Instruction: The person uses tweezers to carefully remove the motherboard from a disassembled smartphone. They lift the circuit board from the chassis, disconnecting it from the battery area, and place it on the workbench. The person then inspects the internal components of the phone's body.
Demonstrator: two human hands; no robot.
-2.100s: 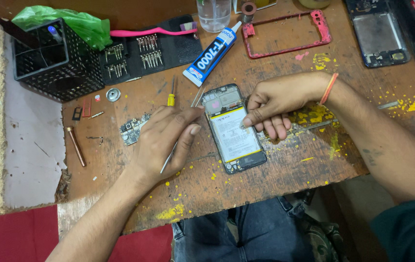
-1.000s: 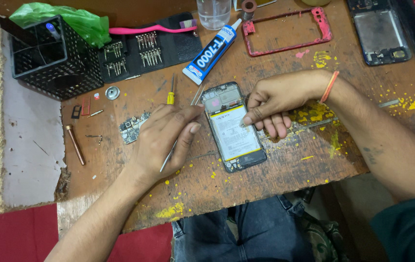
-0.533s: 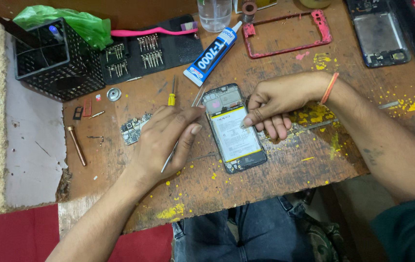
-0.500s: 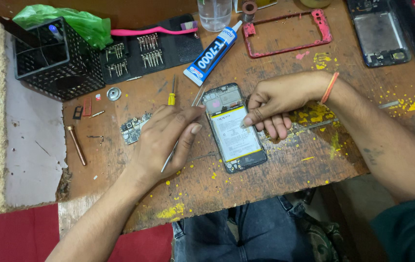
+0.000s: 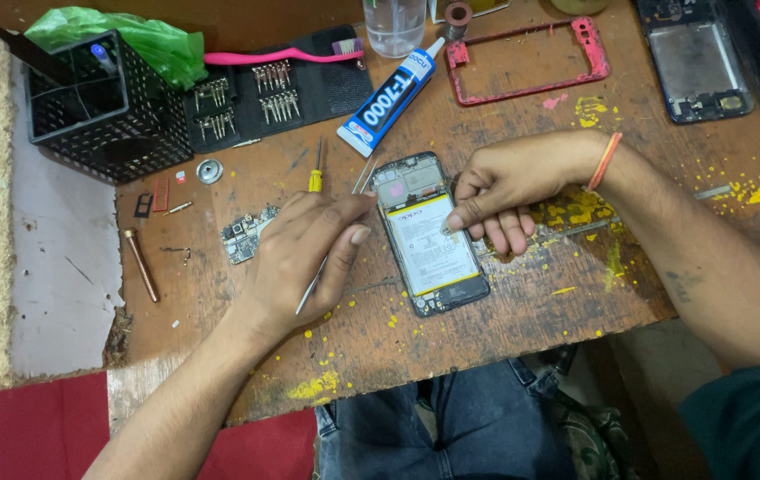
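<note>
One opened phone [image 5: 429,233], one pair of tweezers [image 5: 331,253], one screwdriver [image 5: 316,171], one glue tube [image 5: 389,98], one red phone frame [image 5: 529,60], one black mesh basket [image 5: 100,107], one pink toothbrush [image 5: 282,56], two hands.

Black opened phone [image 5: 429,233] with white-and-yellow battery, yellow-speckled brown table [image 5: 451,338], red frame [image 5: 529,60] top centre, green bag [image 5: 144,40] and black basket [image 5: 100,111] upper left.

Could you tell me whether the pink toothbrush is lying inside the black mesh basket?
No, the pink toothbrush lies across the black screwdriver-bit case, right of the black mesh basket.
</note>
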